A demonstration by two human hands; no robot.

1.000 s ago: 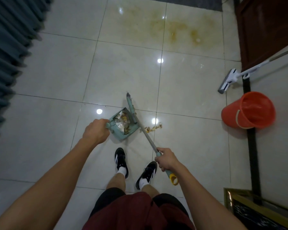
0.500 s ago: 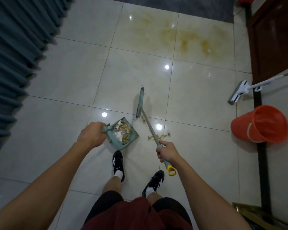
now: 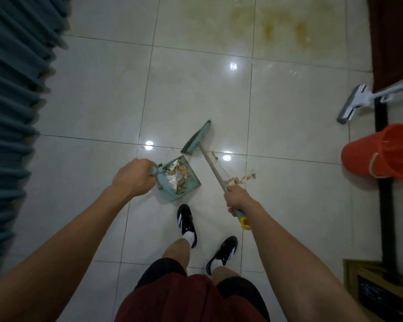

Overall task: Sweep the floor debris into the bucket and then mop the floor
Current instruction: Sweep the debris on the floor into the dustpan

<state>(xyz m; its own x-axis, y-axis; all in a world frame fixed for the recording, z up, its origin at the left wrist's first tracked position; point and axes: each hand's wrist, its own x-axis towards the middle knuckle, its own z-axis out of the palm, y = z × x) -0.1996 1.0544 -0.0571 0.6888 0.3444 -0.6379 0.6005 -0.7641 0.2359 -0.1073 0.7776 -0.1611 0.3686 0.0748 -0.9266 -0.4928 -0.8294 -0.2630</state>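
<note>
Two hands work: left hand (image 3: 133,176) grips the loaded dustpan (image 3: 179,178), right hand (image 3: 239,199) grips the broom (image 3: 197,141). Draw the scraps (image 3: 241,178) by the tile seam low towards the pan's lip.

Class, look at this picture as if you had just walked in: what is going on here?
A person is sweeping a tiled floor. The left hand holds the handle of a teal dustpan that already has debris in it. The right hand grips the broom, whose head is beyond the pan. A small pile of scraps lies unswept to the right. An orange bucket and a white mop wait by the wall.
</note>
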